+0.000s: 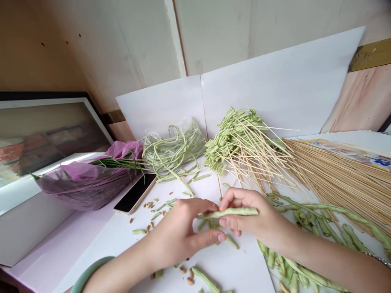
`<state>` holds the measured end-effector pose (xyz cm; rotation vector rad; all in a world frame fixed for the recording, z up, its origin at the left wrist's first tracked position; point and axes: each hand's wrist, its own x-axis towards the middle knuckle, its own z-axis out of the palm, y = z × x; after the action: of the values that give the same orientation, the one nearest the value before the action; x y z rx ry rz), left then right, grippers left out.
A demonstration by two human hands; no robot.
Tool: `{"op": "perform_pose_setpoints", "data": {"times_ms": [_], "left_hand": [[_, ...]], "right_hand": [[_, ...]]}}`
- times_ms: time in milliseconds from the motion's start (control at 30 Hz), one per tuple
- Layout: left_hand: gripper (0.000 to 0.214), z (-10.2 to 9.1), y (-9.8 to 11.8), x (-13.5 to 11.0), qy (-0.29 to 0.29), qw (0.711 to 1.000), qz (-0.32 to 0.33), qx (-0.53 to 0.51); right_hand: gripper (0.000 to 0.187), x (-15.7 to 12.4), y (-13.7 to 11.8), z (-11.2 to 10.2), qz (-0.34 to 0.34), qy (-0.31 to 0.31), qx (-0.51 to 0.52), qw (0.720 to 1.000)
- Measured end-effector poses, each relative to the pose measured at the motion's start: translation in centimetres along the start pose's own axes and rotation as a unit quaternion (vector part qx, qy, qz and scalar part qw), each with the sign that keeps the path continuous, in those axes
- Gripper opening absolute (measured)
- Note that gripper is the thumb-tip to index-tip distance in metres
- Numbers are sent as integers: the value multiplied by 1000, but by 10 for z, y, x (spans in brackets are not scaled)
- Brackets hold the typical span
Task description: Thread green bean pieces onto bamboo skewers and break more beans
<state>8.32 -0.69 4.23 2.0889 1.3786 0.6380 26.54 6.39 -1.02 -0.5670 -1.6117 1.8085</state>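
My right hand pinches a pale green long-bean piece between thumb and fingers, holding it about level above the white table. My left hand is at the bean's left end, its fingers curved behind it and its thumb apart below; whether the fingertips touch it is hard to tell. Beneath both hands are short bean pieces, partly hidden. Brown bean seeds and a thicker bean piece lie near the front edge of the view.
Behind stands a pile of skewered bean pieces. Bare wooden skewers spread at right, with loose beans below. A clear bag of long beans, a phone and a purple bag lie leftward.
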Motion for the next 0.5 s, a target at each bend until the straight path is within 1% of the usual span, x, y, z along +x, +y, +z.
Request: {"op": "perform_pose_setpoints", "data": {"times_ms": [67,133,200,267,333,367,433,500], "left_hand": [[12,7,1,-3,-3,999,25,21],[17,11,0,-5,14,997,47,52],[23,13,0,-8,22,994,59,87],[26,12,1,-10,23,990,65,121],[26,9,4,-12,-7,988,82,128],[25,8,6,-13,-37,987,98,118],[25,5,7,-16,-109,981,135,86],[28,6,6,-19,-162,971,164,57]], "right_hand": [[23,-2,-2,2,6,-33,24,999],[18,-4,-7,4,14,-52,23,998],[14,-7,-13,4,29,-43,-17,998],[14,-9,-19,5,32,-31,-81,996],[17,-12,-25,6,25,-53,-139,989],[17,-13,-28,7,26,-85,-159,983],[17,-16,-33,9,49,-177,-181,966],[28,-20,-39,11,85,-263,-192,942]]}}
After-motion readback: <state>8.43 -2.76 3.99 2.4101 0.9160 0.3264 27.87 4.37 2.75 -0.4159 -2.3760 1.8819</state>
